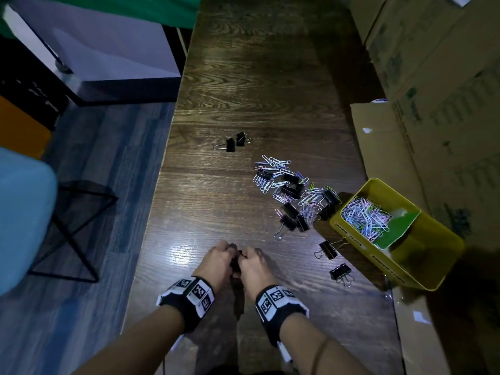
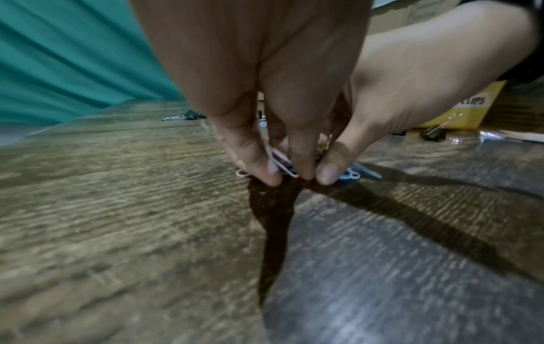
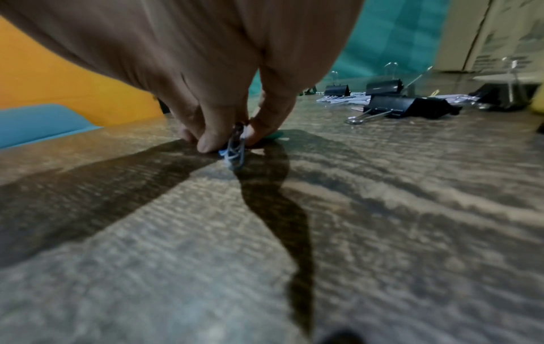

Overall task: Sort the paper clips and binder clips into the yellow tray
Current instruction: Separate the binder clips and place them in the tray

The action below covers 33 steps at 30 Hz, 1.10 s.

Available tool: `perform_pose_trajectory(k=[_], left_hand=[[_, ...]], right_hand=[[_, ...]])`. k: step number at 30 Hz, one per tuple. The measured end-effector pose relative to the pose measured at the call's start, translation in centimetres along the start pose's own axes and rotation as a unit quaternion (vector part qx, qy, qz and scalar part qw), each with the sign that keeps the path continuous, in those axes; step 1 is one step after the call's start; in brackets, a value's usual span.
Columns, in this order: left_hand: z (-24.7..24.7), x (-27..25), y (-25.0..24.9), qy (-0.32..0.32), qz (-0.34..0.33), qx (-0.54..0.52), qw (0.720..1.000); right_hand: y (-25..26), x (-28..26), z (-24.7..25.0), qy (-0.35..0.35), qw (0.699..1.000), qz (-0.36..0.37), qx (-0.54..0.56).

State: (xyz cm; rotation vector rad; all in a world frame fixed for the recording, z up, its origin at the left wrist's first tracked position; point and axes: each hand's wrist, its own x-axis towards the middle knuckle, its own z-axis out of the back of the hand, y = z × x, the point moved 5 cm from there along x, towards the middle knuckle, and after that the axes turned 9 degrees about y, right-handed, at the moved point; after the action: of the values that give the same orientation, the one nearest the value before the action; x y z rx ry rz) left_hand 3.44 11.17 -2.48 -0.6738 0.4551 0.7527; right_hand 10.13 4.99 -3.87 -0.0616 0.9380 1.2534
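Note:
Both hands meet low on the dark wooden table (image 1: 243,90), knuckles up. My left hand (image 1: 228,253) and right hand (image 1: 247,255) pinch a small bunch of paper clips (image 2: 282,166) against the tabletop. In the left wrist view the left fingertips (image 2: 273,177) and the right thumb (image 2: 326,173) press on white and blue clips. The right wrist view shows the right hand (image 3: 232,144) pinching the same clips (image 3: 235,151). A mixed pile of paper clips and black binder clips (image 1: 292,190) lies farther right. The yellow tray (image 1: 349,234) holds several paper clips (image 1: 362,217) in its left compartment.
Two binder clips (image 1: 328,249) (image 1: 341,273) lie between my hands and the tray, and two more (image 1: 232,143) lie farther back. Cardboard boxes (image 1: 433,77) line the table's right side. A blue chair (image 1: 24,212) and floor lie beyond the left edge.

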Motion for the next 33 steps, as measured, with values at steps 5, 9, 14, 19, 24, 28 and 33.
perform_pose_trajectory(k=[5, 9, 14, 19, 24, 28, 33], left_hand=[[0.2, 0.5, 0.6, 0.045, -0.044, 0.061, 0.996], [0.6, 0.6, -0.1, 0.073, -0.078, 0.085, 0.991], [1.3, 0.8, 0.1, 0.087, -0.098, 0.058, 0.99], [2.4, 2.1, 0.9, 0.111, -0.066, -0.018, 0.991], [2.7, 3.1, 3.2, 0.116, 0.018, -0.291, 0.949], [5.2, 3.8, 0.1, 0.109, 0.005, -0.438, 0.892], [9.0, 5.7, -8.7, 0.119, -0.097, -0.47, 0.869]], right_hand=[[-1.3, 0.4, 0.4, 0.006, 0.998, 0.007, 0.07], [-1.6, 0.1, 1.3, 0.032, 0.983, -0.026, 0.177], [-3.3, 0.7, 1.3, -0.002, 0.967, -0.047, 0.25], [-4.8, 0.5, 1.4, -0.03, 0.934, -0.047, 0.353], [-7.6, -0.6, 2.3, -0.09, 0.84, -0.057, 0.531], [-9.5, -3.2, 5.2, -0.164, 0.773, -0.045, 0.612], [-11.7, -9.1, 10.9, -0.272, 0.705, -0.009, 0.655]])
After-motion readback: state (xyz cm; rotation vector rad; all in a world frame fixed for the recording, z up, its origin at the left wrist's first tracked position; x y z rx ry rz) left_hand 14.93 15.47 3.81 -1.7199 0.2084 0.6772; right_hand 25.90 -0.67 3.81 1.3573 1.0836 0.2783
